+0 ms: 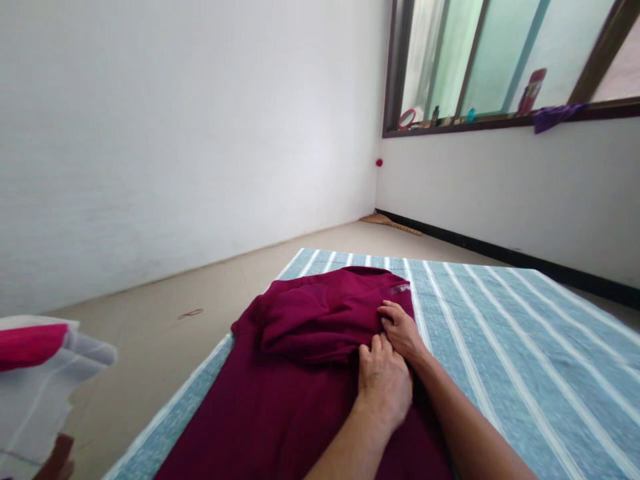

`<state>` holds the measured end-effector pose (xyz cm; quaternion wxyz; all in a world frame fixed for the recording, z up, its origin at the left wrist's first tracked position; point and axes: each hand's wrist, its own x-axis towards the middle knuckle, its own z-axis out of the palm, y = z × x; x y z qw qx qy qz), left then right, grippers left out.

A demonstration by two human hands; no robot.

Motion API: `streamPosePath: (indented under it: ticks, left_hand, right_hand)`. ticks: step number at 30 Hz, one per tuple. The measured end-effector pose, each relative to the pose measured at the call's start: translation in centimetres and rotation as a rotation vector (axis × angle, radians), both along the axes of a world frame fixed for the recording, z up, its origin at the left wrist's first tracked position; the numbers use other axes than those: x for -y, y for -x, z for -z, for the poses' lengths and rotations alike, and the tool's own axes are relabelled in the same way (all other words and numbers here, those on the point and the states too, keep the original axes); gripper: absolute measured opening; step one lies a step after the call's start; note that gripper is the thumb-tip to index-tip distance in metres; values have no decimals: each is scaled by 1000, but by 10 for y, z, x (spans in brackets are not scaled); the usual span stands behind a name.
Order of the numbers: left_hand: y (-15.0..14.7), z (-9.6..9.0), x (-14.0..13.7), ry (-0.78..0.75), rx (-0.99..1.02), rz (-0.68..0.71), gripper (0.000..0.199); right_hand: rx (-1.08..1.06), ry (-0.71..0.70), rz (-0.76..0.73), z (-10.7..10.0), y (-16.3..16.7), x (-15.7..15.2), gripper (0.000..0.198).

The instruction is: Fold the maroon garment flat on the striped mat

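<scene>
A maroon garment (290, 400) with a small printed tag lies spread on a blue-and-white striped cloth (500, 333); I cannot tell exactly what kind of garment it is. Its far part is bunched and folded over itself. My left hand (384, 380) is closed on the fabric at the near edge of this fold, with its fingertips curled under and partly hidden. Just beyond it, my right hand (401, 331) has its fingers bent onto the garment's right edge, gripping the cloth below the tag. The two hands overlap slightly.
To the left, a white and pink item (35, 367) stands beside the striped cloth. A hand broom (390, 222) lies on the floor in the corner. A thin loop (191, 313) is on the floor. Small bottles and a round mirror (407, 119) line the windowsill.
</scene>
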<state>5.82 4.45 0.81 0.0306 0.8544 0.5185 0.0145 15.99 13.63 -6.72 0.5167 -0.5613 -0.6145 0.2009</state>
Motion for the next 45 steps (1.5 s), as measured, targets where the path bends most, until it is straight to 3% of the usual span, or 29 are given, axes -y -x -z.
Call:
streamPosePath:
  ticks: [45]
  left_hand:
    - [1,0,-1,-36,15,19,39]
  right_hand:
    - [31,0,7,0,1,0,29]
